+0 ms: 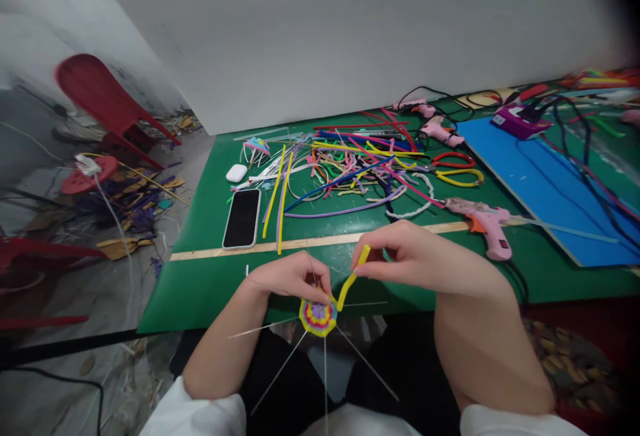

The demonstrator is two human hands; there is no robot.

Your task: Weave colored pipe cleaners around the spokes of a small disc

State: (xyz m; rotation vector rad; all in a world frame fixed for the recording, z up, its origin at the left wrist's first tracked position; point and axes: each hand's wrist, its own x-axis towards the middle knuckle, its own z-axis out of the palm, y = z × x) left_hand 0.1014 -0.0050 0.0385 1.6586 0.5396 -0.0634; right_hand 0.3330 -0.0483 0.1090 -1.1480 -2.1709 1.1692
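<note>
My left hand (300, 276) pinches the upper edge of a small round woven piece (319, 321) with rings of purple, pink, yellow and light blue. Thin stiff white spokes (325, 369) stick out from it on several sides, over the table's front edge and my lap. Between the thumb and fingers of my right hand (387, 256) is a yellow pipe cleaner (347, 283). It slants down and its lower end meets the right rim of the woven piece. Some of the left fingertips are hidden behind the piece.
Loose pipe cleaners (345, 169) lie heaped mid-table. A phone (242, 219), a white earphone case (237, 173), scissors (457, 169) and a pink glue gun (487, 223) surround them. At right is a blue board (550, 189) bearing a purple power adapter (520, 121). Cables trail across it.
</note>
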